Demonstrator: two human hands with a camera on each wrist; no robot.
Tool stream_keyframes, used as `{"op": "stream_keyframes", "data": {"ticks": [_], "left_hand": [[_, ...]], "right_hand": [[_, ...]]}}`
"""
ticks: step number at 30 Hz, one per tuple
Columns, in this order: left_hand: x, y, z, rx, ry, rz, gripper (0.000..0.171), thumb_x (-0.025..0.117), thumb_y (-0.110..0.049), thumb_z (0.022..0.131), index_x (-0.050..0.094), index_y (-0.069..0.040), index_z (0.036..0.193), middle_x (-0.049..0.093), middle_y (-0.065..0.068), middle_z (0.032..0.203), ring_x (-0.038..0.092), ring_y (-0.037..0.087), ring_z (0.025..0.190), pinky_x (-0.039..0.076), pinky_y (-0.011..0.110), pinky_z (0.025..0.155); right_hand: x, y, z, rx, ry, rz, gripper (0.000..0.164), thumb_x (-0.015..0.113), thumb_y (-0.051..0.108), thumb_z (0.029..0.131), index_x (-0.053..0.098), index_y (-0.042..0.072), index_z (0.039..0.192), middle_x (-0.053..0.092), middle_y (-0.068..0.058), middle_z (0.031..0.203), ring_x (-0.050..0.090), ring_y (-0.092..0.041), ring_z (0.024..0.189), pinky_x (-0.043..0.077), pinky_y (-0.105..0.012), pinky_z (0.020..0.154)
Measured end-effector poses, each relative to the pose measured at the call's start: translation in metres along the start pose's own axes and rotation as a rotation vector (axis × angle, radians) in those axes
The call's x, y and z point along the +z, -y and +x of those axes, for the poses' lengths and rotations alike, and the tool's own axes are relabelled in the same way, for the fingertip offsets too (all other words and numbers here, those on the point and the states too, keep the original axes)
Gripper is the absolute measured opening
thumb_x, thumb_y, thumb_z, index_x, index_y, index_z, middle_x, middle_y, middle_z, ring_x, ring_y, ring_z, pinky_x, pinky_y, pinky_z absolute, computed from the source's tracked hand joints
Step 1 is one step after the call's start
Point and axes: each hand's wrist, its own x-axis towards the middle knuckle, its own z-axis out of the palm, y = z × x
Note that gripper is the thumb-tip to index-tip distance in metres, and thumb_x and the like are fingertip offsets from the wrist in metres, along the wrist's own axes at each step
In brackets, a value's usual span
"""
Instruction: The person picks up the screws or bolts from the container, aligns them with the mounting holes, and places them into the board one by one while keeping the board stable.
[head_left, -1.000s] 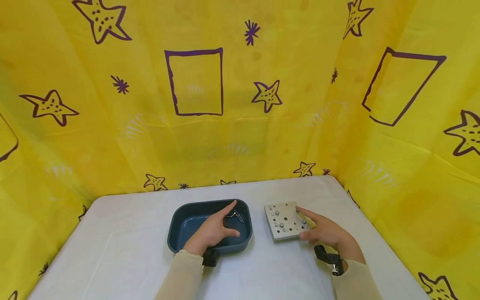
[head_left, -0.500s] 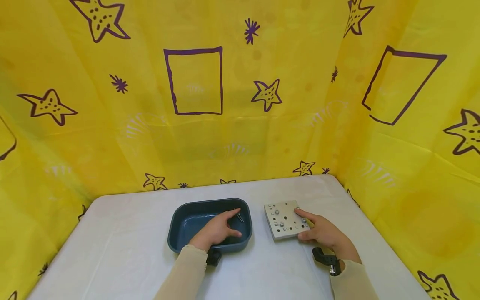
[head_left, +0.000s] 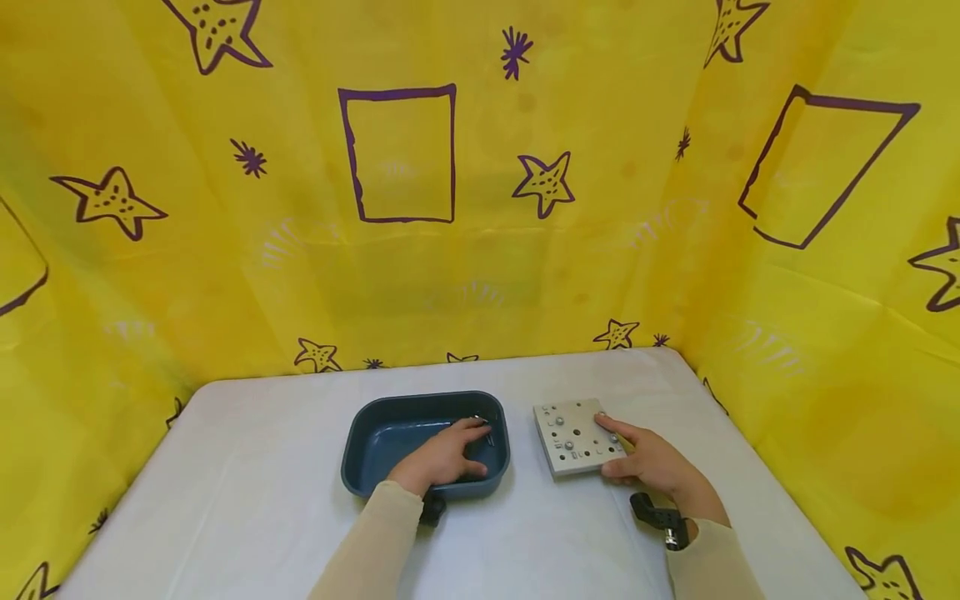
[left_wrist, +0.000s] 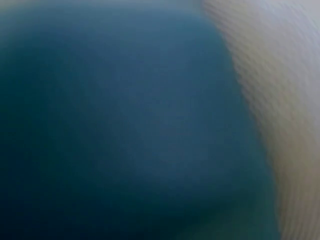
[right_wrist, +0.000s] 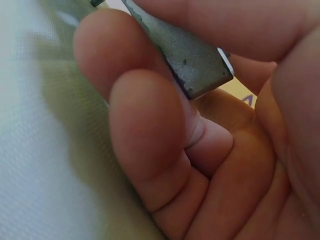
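My left hand (head_left: 444, 457) reaches into a dark blue rectangular tray (head_left: 386, 450), its fingers down by small metal bolts (head_left: 491, 438) at the right end. The thumb stands apart from the fingers. In the left wrist view only the blurred blue tray wall (left_wrist: 140, 100) and a sleeve show. To the right, a silver metal plate (head_left: 587, 417) with several holes and bolts set in it is tilted slightly off the table. My right hand (head_left: 656, 468) grips its right edge; the right wrist view shows the plate's corner (right_wrist: 200, 70) between thumb and curled fingers.
Both things are on a white-covered table (head_left: 262, 467). A yellow curtain (head_left: 405, 283) with purple stars and frames stands behind and at both sides. A black wrist mount (head_left: 658, 515) is strapped to the right wrist.
My left hand has moved a little right and deeper into the tray, its fingers now covering most of the bolts. The right hand keeps its hold on the plate. The head view has shifted slightly.
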Motion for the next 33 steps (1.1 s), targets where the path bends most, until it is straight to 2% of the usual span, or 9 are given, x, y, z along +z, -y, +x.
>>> {"op": "stream_keyframes", "data": {"ticks": [6,13,18,22,26,30,33], "left_hand": [[-0.0002,-0.0017,-0.0006,0.073,-0.003,0.077,0.058,0.076,-0.024,0.089,0.057,-0.007,0.141,0.044,0.012,0.150,0.041,0.036,0.136,0.035,0.052,0.108],[-0.0031,-0.0049,-0.0021,0.074,-0.102,0.094,0.043,0.081,-0.017,0.085,0.068,-0.005,0.124,0.060,0.012,0.130,0.053,0.032,0.124,0.040,0.049,0.104],[-0.0036,-0.0053,-0.0017,0.092,-0.149,0.170,0.032,0.083,-0.019,0.082,0.073,-0.007,0.109,0.066,0.007,0.115,0.061,0.027,0.110,0.046,0.044,0.098],[-0.0032,-0.0056,-0.0013,0.065,-0.164,0.225,0.022,0.084,-0.020,0.081,0.075,-0.014,0.100,0.067,0.000,0.104,0.063,0.022,0.098,0.050,0.040,0.091],[-0.0034,-0.0071,-0.0010,0.037,-0.169,0.239,0.016,0.083,-0.019,0.081,0.077,-0.017,0.095,0.068,-0.004,0.100,0.063,0.020,0.096,0.051,0.039,0.087],[-0.0024,-0.0078,-0.0012,0.036,-0.168,0.256,0.016,0.083,-0.020,0.082,0.076,-0.018,0.097,0.069,-0.005,0.101,0.063,0.019,0.097,0.051,0.039,0.088],[-0.0012,-0.0070,-0.0024,0.028,-0.167,0.221,0.020,0.082,-0.019,0.083,0.075,-0.017,0.101,0.069,-0.003,0.102,0.063,0.019,0.097,0.051,0.041,0.089]], "right_hand": [[0.0006,0.0005,-0.0004,-0.018,0.001,0.013,0.086,0.087,0.020,0.075,0.046,0.020,0.151,0.050,-0.025,0.129,0.063,-0.025,0.068,0.052,-0.032,0.059],[-0.0009,0.0028,0.0007,-0.013,0.001,-0.004,0.086,0.087,0.024,0.076,0.046,0.022,0.151,0.057,-0.020,0.120,0.062,-0.025,0.067,0.050,-0.032,0.060],[-0.0007,0.0031,0.0008,-0.025,0.004,-0.004,0.087,0.087,0.024,0.075,0.045,0.021,0.152,0.058,-0.019,0.118,0.061,-0.025,0.066,0.050,-0.032,0.059],[-0.0012,0.0026,0.0008,-0.025,0.007,-0.011,0.088,0.087,0.025,0.076,0.044,0.020,0.152,0.061,-0.017,0.110,0.061,-0.024,0.065,0.050,-0.031,0.058],[-0.0018,0.0018,0.0003,-0.029,0.010,-0.015,0.088,0.087,0.027,0.076,0.044,0.020,0.152,0.063,-0.014,0.103,0.061,-0.024,0.065,0.049,-0.031,0.058],[-0.0016,-0.0010,0.0010,-0.029,0.023,-0.006,0.089,0.087,0.028,0.076,0.042,0.019,0.153,0.065,-0.013,0.091,0.061,-0.024,0.064,0.050,-0.031,0.058],[-0.0005,-0.0037,0.0018,-0.027,0.025,0.008,0.089,0.086,0.027,0.076,0.043,0.019,0.153,0.065,-0.012,0.088,0.061,-0.025,0.065,0.050,-0.031,0.058]]}}
